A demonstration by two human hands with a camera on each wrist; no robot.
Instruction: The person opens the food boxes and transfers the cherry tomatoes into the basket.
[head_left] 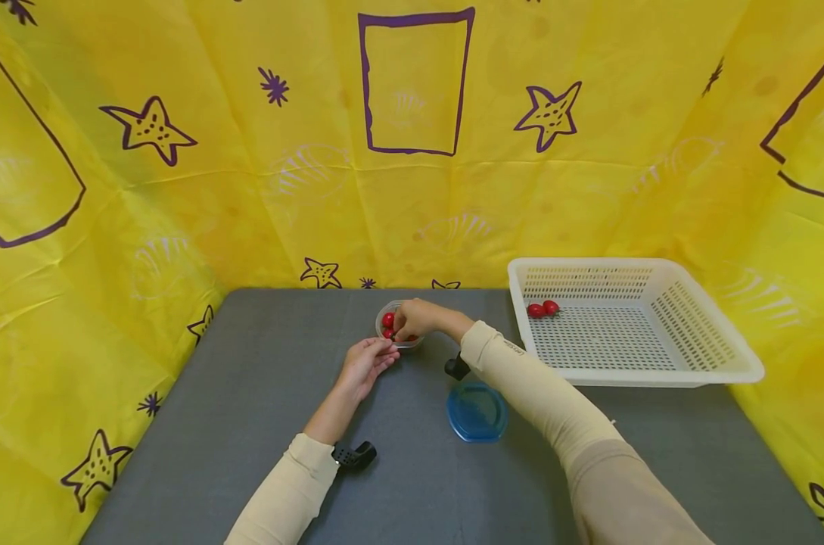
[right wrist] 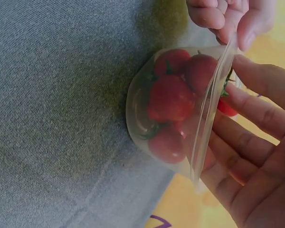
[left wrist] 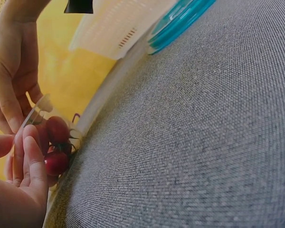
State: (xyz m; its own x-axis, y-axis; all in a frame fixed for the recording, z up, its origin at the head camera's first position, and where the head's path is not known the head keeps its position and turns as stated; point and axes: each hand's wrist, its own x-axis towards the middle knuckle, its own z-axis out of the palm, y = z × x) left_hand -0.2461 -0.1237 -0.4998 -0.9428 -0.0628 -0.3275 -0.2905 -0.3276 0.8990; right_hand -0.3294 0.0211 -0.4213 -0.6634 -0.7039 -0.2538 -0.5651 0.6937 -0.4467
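A clear, round plastic container (right wrist: 134, 107) holding several red cherry tomatoes (right wrist: 171, 99) stands on the grey tabletop. My left hand (head_left: 367, 367) pinches its near rim between thumb and fingers. From the right, my right hand (head_left: 421, 316) reaches over the container's mouth, fingers dipping inside. In the right wrist view its thumb and index finger close around the green stem (right wrist: 227, 84) of a tomato at the rim, partly hidden by the fingers. More tomatoes (left wrist: 57, 162) show through the container's side in the left wrist view.
Right of the container sits a white perforated basket (head_left: 657, 375) with two tomatoes (head_left: 543, 309) in its left corner. A blue lid (head_left: 477, 412) lies on the table below my right forearm. A yellow patterned cloth (head_left: 412, 219) hangs behind the table and along both sides.
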